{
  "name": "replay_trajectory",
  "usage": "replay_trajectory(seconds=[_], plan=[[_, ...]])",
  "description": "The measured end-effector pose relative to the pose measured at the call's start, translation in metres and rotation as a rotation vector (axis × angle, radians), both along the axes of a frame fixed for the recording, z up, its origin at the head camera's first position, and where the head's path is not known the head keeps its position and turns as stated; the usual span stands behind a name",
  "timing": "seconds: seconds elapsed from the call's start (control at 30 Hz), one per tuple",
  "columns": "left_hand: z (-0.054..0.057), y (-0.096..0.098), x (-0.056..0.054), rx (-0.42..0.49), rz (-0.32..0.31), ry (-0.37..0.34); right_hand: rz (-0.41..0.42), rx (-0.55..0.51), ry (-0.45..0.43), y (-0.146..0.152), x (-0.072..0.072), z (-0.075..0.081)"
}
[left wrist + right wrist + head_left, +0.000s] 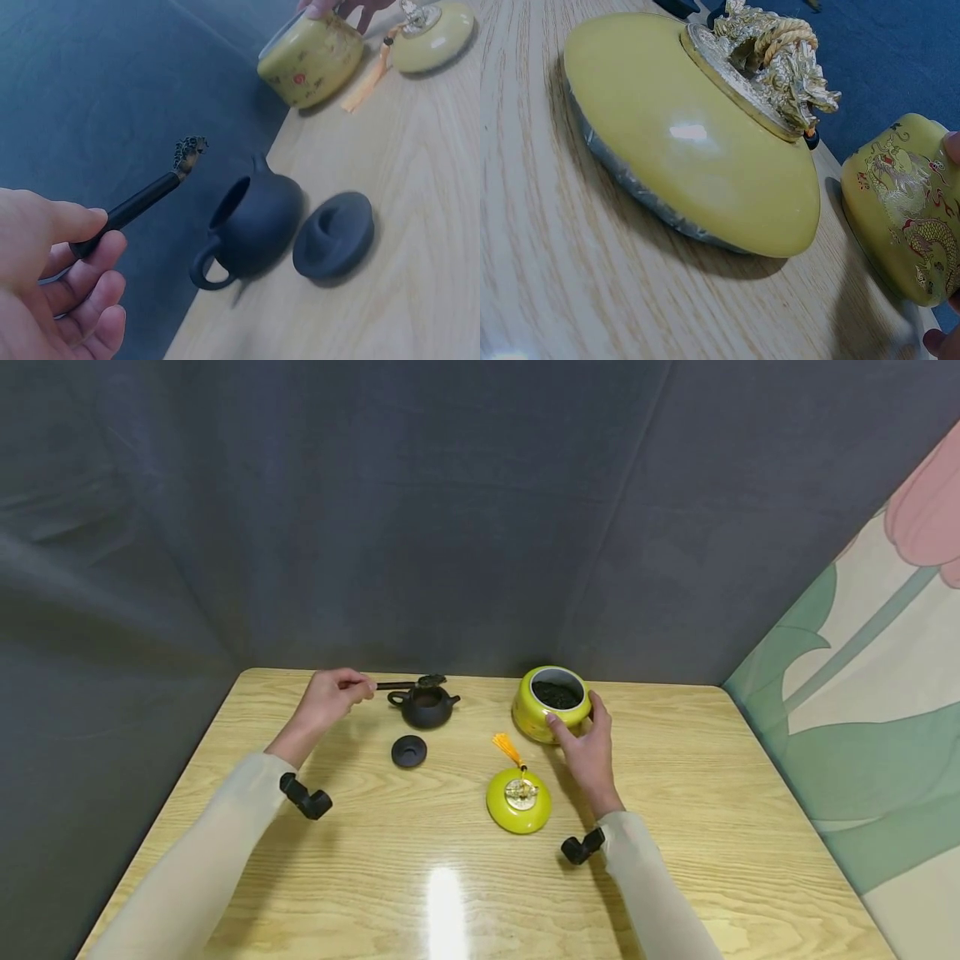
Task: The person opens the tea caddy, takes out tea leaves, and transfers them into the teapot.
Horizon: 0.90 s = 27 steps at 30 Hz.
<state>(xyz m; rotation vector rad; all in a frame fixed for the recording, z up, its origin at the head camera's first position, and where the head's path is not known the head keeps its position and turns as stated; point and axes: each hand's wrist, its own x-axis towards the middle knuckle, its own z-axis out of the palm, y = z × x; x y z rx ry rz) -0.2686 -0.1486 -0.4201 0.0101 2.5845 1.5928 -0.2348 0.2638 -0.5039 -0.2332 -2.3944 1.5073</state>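
Observation:
My left hand (327,700) pinches the dark handle of a tea scoop (142,201) between thumb and fingers. Dark tea leaves (189,152) are heaped on the scoop's tip, which hovers over the uncovered mouth of a small dark teapot (426,709). Toward the right, my right hand (587,750) grips a yellow tea jar (531,717) by its near right side, thumb near the rim. The jar leans a little, and dark tea leaves (557,695) lie inside it. In the right wrist view a dragon pattern decorates the jar, and only fingertips (952,144) of that hand show.
The teapot's round lid (408,752) lies on the wooden table (360,868) in front of the pot. Nearer me rests the jar's yellow lid (517,818), with a gold knob and an orange tassel (507,748). A dark curtain (420,527) hangs behind the table's far edge.

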Motion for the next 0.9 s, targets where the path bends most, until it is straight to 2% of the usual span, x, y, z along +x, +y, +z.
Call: replay_trajectory(seconds=[0.3, 0.6, 0.9], plan=[[-0.013, -0.006, 0.006, -0.006, 0.003, -0.02, 0.0, -0.012, 0.007, 0.0, 0.001, 0.001], [-0.023, -0.007, 0.002, -0.041, 0.018, -0.008, 0.002, -0.011, 0.003, 0.001, 0.0, 0.0], [-0.024, -0.004, 0.002, -0.187, 0.004, 0.096, -0.002, -0.011, 0.001, 0.0, 0.0, 0.0]])
